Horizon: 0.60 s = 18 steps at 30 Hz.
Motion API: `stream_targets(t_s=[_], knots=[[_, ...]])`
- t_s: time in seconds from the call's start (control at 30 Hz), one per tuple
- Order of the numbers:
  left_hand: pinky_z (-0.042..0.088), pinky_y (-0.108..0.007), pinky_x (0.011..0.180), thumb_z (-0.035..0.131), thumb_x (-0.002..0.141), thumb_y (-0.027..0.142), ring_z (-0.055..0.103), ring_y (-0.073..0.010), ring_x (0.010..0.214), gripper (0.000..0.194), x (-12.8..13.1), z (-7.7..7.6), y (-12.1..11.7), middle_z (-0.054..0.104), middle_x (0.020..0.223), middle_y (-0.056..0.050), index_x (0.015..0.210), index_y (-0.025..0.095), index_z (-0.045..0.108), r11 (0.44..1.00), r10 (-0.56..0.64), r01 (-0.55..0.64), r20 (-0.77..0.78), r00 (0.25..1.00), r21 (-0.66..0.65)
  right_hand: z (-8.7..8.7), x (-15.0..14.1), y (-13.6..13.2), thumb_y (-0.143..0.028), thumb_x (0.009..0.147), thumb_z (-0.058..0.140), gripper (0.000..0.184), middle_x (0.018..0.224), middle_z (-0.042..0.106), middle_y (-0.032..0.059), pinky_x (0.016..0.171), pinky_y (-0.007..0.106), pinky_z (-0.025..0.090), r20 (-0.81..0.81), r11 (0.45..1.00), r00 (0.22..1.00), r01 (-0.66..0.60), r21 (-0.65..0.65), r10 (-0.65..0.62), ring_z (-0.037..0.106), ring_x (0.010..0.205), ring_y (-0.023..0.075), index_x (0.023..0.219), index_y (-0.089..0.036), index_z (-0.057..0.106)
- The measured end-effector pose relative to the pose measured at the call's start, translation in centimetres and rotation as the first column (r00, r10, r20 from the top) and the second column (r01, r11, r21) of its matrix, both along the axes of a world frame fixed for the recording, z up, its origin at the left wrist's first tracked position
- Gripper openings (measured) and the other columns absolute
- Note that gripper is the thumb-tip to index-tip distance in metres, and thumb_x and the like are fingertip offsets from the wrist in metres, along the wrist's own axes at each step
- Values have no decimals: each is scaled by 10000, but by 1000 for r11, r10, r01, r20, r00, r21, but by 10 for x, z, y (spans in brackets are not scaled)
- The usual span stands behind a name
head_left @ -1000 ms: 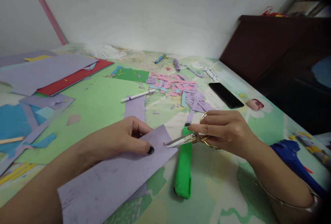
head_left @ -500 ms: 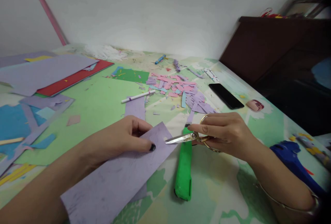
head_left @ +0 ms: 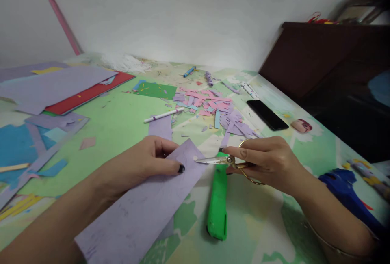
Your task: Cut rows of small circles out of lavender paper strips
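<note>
My left hand [head_left: 145, 163] pinches the far end of a long lilac paper strip [head_left: 146, 211], thumb on top, fingers curled round its edge. My right hand [head_left: 262, 162] grips small gold-handled scissors [head_left: 224, 161], fingers through the loops. The blades are nearly together and their tip meets the strip's right edge. A green stapler [head_left: 217, 199] lies on the table just under the scissors.
A pile of pink and lilac paper cuttings [head_left: 213, 107] lies beyond the hands, with a white marker [head_left: 163, 114] and a black phone [head_left: 267, 114]. Lilac and red sheets [head_left: 61, 87] lie far left, blue scraps [head_left: 18, 146] near left. A blue object [head_left: 344, 182] sits by my right forearm.
The strip has slid a little away from me under my left hand. The scissors have moved up to its right edge and their blades have narrowed.
</note>
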<state>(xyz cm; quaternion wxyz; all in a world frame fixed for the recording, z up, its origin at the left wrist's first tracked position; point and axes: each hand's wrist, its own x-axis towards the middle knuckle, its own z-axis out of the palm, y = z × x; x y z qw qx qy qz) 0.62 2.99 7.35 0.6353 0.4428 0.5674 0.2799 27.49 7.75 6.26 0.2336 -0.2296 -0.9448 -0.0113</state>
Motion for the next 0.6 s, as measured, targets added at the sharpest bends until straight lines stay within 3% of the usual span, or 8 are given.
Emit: stream_targets(t_s=[0.17,0.6], knots=[[379,-176,389,668,521,253,573,-124,428,221,2,3,-1,680,573,8,717,248,769,999,38,-37,31,999,-9,-1,-2,-1,-343,893,599,244,630,622,16,493,256,339,-40,1000,999,32,-1,-32,509,513,94,1034,-171,696],[377,-165,397,665,547,248,596,-130,445,251,0,2,0,710,624,-1,776,234,766,1000,-1,0,48,999,9,-3,-4,-4,-342,893,601,244,621,613,13,487,249,331,-41,999,998,48,14,-48,489,512,85,1020,-161,706]])
